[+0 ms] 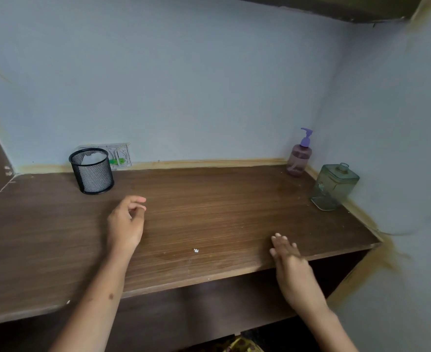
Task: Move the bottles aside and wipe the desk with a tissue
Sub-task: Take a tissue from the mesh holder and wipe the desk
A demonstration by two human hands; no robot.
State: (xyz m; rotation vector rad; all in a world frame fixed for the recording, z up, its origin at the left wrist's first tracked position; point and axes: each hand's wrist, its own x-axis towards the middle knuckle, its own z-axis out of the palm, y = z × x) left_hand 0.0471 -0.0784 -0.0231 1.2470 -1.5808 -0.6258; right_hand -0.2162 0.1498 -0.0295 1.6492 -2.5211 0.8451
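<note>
The left hand (126,222) is hovering over the desk (209,212) with fingers loosely curled, gripping nothing. The right hand (291,265) is reaching over the front edge, fingers spread flat and empty. A purple pump bottle (299,156), holding a little liquid at its base, is standing in the far right corner; a green square bottle (333,186), nearly empty, is sitting just beside it. A black mesh cup (91,171) with something white inside is standing at the back left. A small white scrap (196,250) is lying between the hands.
</note>
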